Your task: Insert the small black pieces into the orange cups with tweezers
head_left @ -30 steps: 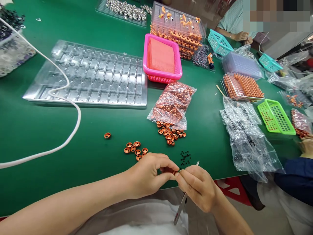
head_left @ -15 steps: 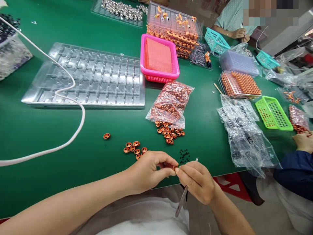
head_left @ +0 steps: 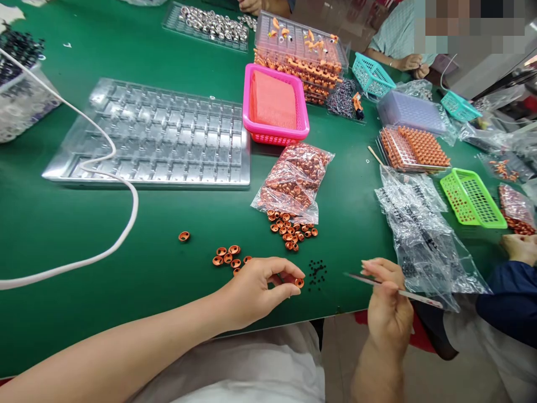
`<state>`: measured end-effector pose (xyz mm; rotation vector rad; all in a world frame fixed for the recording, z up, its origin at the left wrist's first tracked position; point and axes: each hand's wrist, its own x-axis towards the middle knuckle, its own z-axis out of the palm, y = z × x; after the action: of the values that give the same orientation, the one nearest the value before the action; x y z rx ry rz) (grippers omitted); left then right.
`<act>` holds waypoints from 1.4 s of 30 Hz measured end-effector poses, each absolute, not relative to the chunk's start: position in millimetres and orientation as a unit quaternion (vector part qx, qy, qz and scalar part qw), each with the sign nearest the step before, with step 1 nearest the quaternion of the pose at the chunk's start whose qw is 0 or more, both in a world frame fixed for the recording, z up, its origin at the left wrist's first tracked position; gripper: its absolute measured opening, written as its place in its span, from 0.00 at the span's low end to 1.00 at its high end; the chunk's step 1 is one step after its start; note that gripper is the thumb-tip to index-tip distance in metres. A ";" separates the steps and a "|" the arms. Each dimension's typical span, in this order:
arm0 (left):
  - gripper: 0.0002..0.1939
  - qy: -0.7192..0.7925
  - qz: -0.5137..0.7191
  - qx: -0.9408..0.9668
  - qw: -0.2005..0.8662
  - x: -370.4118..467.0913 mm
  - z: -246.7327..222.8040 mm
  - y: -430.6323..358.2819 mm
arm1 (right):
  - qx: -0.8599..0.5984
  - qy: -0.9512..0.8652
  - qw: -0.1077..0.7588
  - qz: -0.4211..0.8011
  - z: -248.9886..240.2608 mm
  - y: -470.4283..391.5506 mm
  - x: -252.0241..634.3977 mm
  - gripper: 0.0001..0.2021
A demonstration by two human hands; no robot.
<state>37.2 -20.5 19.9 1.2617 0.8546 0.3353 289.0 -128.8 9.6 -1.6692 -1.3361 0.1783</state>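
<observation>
Between thumb and fingers, my left hand [head_left: 262,288] holds a small orange cup [head_left: 299,282] just above the table's front edge. To the right, my right hand [head_left: 390,302] grips metal tweezers [head_left: 419,298], their tips pointing left. Tiny black pieces [head_left: 318,271] are scattered on the green table between my hands. Several loose orange cups [head_left: 227,258] lie beyond my left hand, and one more [head_left: 183,237] sits apart to their left. A heap of orange cups [head_left: 289,229] spreads at the mouth of a clear bag [head_left: 296,176] full of them.
A clear segmented tray [head_left: 159,137], a white cable [head_left: 130,224] and a pink basket [head_left: 306,115] are on the table [head_left: 168,296]. At right are plastic bags [head_left: 423,235], a green basket [head_left: 474,198] and a co-worker's hand [head_left: 520,249]. Another person's hands [head_left: 413,62] are farther back.
My right hand has moved away from the cup to the right, and its tweezers have swung from steep to nearly level. My left hand still holds the cup, which now shows more fully.
</observation>
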 end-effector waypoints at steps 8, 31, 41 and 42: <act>0.13 0.383 0.147 0.557 0.722 36.4 22.8 -19.4 | -0.773 -0.504 0.351 0.160 14.1 -139.2 315.7 0.16; 0.10 0.250 0.276 0.722 0.583 32.0 1.3 -29.3 | -0.523 -0.664 0.460 0.272 39.0 -124.8 249.2 0.16; 0.10 0.241 0.281 0.726 0.580 31.6 3.1 -28.6 | -0.510 -0.682 0.447 0.273 37.5 -122.5 252.0 0.19; 0.10 0.241 0.278 0.726 0.581 31.5 3.1 -28.7 | -0.508 -0.684 0.448 0.272 37.2 -122.0 251.8 0.19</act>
<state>31.5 -28.7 3.1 1.6961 0.5636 0.6506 251.8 -122.0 37.2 -1.2574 -1.6919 0.6734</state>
